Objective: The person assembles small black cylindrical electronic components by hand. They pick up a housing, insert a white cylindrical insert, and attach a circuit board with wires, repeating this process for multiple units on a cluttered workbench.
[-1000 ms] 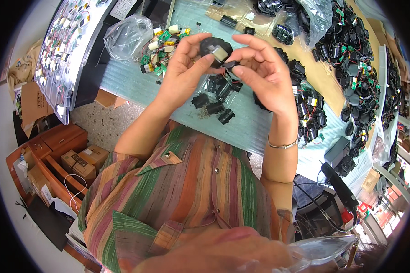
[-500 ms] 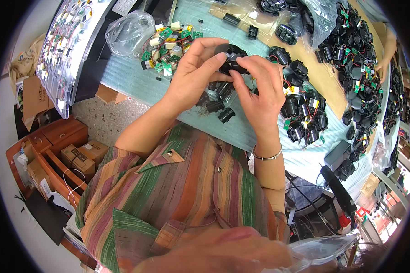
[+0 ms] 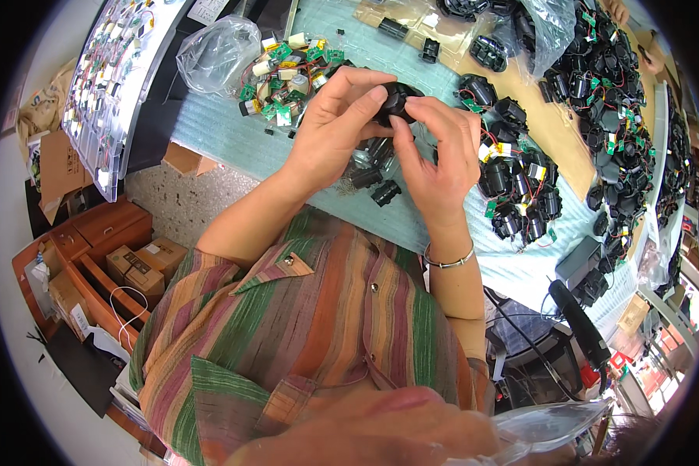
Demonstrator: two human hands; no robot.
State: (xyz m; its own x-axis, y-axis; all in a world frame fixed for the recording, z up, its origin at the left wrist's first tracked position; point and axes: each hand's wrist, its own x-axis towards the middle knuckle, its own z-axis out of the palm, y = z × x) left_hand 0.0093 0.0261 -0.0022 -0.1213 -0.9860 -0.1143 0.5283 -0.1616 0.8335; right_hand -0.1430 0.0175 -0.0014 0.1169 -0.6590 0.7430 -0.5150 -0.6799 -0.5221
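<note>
A rounded black plastic housing (image 3: pixel 396 101) is held up over the table between both my hands. My left hand (image 3: pixel 340 116) grips its left side with thumb and fingers. From the right, my right hand (image 3: pixel 441 144) pinches it, thumb below and fingertips on top. My fingers cover much of the part, so its inside does not show. Just beneath my hands lie a clear plastic bag with black parts (image 3: pixel 374 151) and a loose black piece (image 3: pixel 386 193). Left of them is a pile of green circuit boards with wired batteries (image 3: pixel 287 74).
Black housings with wires and boards (image 3: pixel 520 190) cluster on the right of the table (image 3: pixel 241 144). A larger heap (image 3: pixel 610 132) lies beyond cardboard. At left stand a clear bag (image 3: pixel 219 54) and a clear tray of boards (image 3: pixel 113 85). Another person's hand (image 3: pixel 652 58) shows at upper right.
The black housing has turned in my fingers and shows a different face. My right hand has shifted slightly left. At upper right, the other person's hand has moved up.
</note>
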